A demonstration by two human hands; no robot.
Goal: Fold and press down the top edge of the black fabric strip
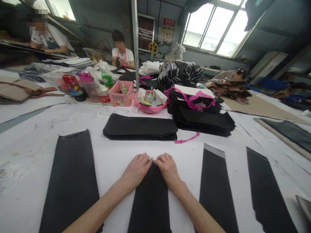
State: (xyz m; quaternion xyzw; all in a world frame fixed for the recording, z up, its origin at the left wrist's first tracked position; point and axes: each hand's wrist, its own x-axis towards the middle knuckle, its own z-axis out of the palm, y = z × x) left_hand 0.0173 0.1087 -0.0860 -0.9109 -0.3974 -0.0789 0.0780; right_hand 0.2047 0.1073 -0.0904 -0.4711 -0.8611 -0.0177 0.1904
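A long black leather-like panel (151,200) lies on the white tabletop straight in front of me. Both hands are at its far edge, thumbs close together. My left hand (136,171) has its fingers curled and pressed onto the far left corner. On the far right corner, my right hand (168,170) is closed in the same way. The fingertips hide most of that edge, so whether it is folded cannot be seen. To the left lies a wider black panel (70,181). Two more panels lie to the right, a narrow one (216,191) with a grey end strip and another (267,191) beyond it.
A stack of black panels (141,126) lies ahead, beside a taller stack (205,119) with pink cloth strips. Behind are a pink basket (150,108) with bottles, a pink box (121,97) and drink bottles (88,85). A co-worker (122,55) sits across the table.
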